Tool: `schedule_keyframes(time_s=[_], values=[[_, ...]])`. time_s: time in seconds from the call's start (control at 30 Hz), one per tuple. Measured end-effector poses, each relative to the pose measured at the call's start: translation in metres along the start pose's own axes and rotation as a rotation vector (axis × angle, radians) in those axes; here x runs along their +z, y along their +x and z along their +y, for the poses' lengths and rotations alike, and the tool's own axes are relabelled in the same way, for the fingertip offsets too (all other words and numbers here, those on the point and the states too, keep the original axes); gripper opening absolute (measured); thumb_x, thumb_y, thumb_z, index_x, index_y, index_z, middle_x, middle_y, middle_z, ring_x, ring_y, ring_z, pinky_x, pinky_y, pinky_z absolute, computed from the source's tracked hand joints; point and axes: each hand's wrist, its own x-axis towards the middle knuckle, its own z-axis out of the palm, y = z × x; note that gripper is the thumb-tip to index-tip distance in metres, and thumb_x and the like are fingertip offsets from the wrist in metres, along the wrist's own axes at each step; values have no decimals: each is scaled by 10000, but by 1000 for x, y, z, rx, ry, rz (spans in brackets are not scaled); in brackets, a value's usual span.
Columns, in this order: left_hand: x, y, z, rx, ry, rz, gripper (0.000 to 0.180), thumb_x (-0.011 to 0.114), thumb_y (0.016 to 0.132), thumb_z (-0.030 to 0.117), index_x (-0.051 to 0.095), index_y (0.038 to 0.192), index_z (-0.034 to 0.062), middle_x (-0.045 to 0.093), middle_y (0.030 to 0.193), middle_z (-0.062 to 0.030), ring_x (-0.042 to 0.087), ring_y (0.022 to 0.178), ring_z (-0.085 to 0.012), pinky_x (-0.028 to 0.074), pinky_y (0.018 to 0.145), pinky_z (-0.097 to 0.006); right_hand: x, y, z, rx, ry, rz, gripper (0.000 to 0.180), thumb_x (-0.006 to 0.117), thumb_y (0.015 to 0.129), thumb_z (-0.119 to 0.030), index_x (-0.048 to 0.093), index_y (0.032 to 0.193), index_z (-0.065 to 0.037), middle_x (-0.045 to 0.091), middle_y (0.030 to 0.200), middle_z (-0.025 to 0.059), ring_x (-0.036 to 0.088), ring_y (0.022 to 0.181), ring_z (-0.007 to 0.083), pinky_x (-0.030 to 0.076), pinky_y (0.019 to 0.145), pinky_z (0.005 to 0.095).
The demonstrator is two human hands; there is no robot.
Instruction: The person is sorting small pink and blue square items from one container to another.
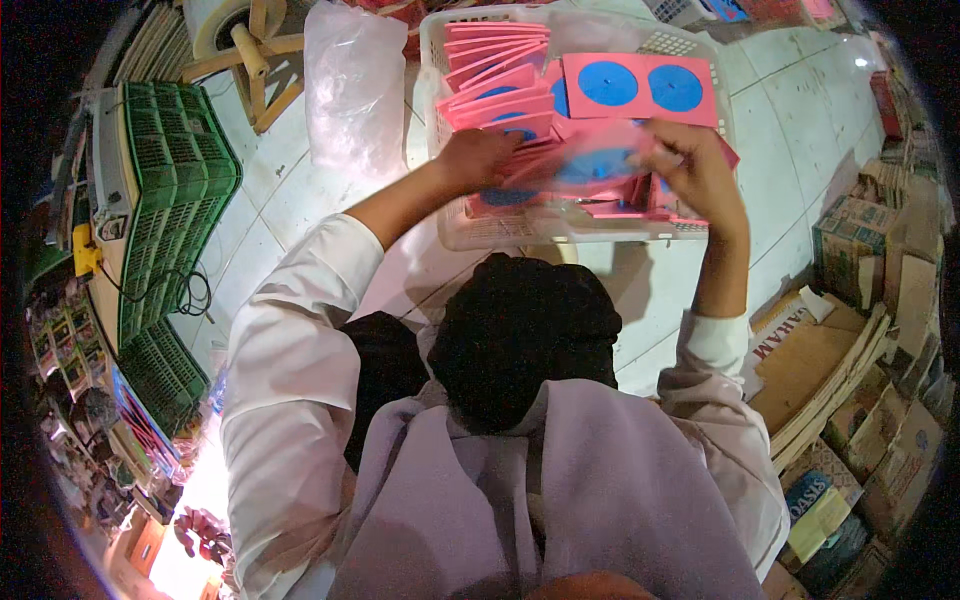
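A white plastic basket [470, 235] stands on the floor before me, holding many flat pink panels with blue circles. My right hand [695, 175] pinches the right end of a pink panel [590, 165], blurred by motion, over the basket's near half. My left hand [480, 158] is at the basket's left side, its fingers closed on the left edges of pink panels; the fingertips are partly hidden. A stack of pink panels [495, 55] leans at the back left. Another pink panel with two blue circles [640, 88] lies face up at the back right.
A clear plastic bag [355, 90] stands left of the basket, near a wooden frame with a tape roll [225, 25]. Green crates [180, 190] line the left. Cardboard boxes [855, 240] and flattened cardboard [815, 370] crowd the right. My black-covered knee [525, 335] is near the basket.
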Motion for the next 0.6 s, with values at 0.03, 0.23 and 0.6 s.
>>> schedule_keyframes(time_s=[0.03, 0.23, 0.6], values=[[-1, 3, -13, 99, -81, -73, 443, 600, 779, 260, 456, 1158, 81, 601, 960, -149, 588, 866, -353, 492, 721, -440, 11, -7, -2, -82, -84, -70, 264, 639, 734, -123, 615, 987, -53, 622, 878, 166, 614, 778, 313, 476, 666, 358], [-41, 17, -41, 115, -196, -12, 397, 592, 788, 217, 475, 1130, 54, 559, 1030, -194, 557, 892, -372, 466, 763, -447, 126, -6, 40, -312, -522, -320, 185, 568, 757, -179, 628, 914, -104, 626, 847, 130, 602, 779, 326, 486, 676, 408], [-15, 2, -20, 39, 71, 311, 309, 610, 719, 140, 562, 987, -7, 556, 874, -185, 587, 787, -313, 492, 665, -387, 75, 118, 23, -313, -347, -163, 235, 621, 739, -226, 618, 908, -63, 619, 806, 156, 597, 759, 332, 473, 702, 414]])
